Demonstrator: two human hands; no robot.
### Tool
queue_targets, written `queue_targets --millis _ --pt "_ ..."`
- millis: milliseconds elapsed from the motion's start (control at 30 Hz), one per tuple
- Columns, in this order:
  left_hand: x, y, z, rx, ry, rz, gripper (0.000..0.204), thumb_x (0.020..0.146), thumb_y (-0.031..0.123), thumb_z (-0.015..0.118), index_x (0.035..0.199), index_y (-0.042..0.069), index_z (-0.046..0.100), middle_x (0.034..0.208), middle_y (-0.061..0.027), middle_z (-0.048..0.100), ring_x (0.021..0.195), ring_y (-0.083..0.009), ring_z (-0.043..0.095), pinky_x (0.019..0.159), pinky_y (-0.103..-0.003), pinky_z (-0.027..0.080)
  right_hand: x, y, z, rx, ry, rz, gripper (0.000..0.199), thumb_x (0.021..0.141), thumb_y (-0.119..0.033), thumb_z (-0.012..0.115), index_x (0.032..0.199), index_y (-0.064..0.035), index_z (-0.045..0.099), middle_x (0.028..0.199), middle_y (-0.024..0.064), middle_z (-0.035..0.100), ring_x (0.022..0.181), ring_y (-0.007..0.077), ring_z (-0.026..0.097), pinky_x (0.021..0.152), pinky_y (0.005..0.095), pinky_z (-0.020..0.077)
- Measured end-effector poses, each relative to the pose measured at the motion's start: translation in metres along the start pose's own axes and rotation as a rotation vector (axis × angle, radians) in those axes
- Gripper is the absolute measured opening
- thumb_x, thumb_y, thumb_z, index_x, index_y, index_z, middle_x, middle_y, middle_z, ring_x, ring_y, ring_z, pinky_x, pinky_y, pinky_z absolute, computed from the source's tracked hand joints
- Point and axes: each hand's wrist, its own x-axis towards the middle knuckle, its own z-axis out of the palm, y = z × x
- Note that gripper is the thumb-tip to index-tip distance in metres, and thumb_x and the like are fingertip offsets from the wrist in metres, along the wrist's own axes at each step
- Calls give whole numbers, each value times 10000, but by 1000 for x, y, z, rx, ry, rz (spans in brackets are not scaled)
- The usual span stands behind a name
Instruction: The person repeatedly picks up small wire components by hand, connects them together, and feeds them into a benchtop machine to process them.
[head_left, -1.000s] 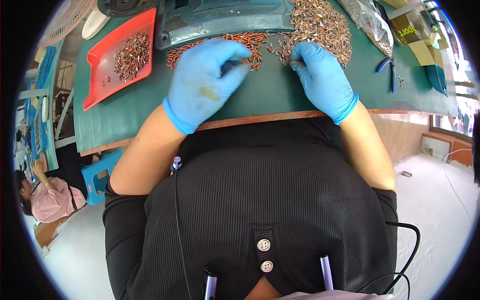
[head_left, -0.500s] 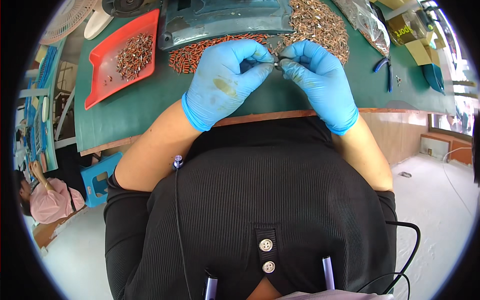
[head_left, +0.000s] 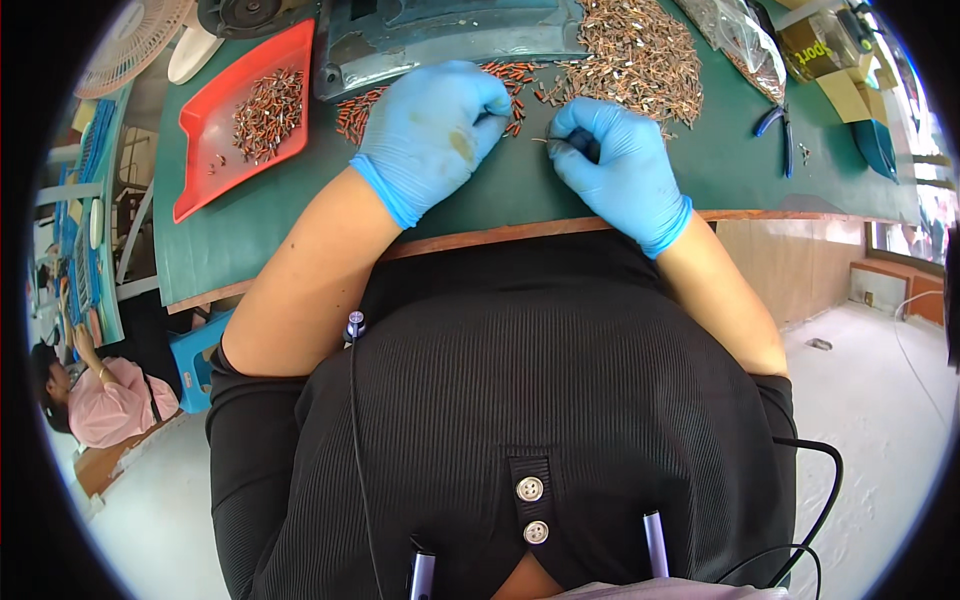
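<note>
My left hand (head_left: 430,140) and my right hand (head_left: 615,170) wear blue gloves with dark stains. The left hand is over a row of small orange-red cylindrical pieces (head_left: 515,75), with its fingers curled together. Anything between those fingertips is hidden. Over the green table, the right hand is closed in a pinch on a thin wire-like piece (head_left: 540,139), whose end sticks out to the left. Beyond the right hand lies a heap of small coppery metal pieces (head_left: 640,60).
A red scoop-shaped tray (head_left: 200,150) with similar pieces lies at the left. A dark plastic casing (head_left: 450,40) stands at the back. To the right are blue-handled pliers (head_left: 787,150), a clear bag (head_left: 745,50) and a teal scoop (head_left: 875,150). A co-worker in pink (head_left: 115,405) sits at far left.
My hands, which met fingertip to fingertip at a small piece, have come apart. The left hand has moved left over the orange-red pieces; the right has come slightly nearer.
</note>
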Motion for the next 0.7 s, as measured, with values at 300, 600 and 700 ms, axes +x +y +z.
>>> queue_targets --millis 300,600,700 --pt "25 27 15 295 -174 -78 131 744 125 688 846 50 658 809 -127 625 784 -320 617 718 -405 500 4 15 -6 -185 147 -135 80 755 -27 648 821 -32 602 701 92 561 599 202 552 589 306 469" --pt "26 24 10 320 -250 -68 112 746 140 626 801 46 652 809 -146 652 780 -338 638 710 -430 517 4 15 -9 -141 140 -112 93 751 -29 659 824 -34 602 707 83 556 615 187 557 589 295 467" --pt "23 17 7 47 -170 -112 114 759 133 643 803 28 645 780 -120 659 721 -263 646 664 -367 511 0 14 -8 -3 179 -100 77 803 -5 648 863 -27 604 768 43 602 683 117 580 639 261 485"
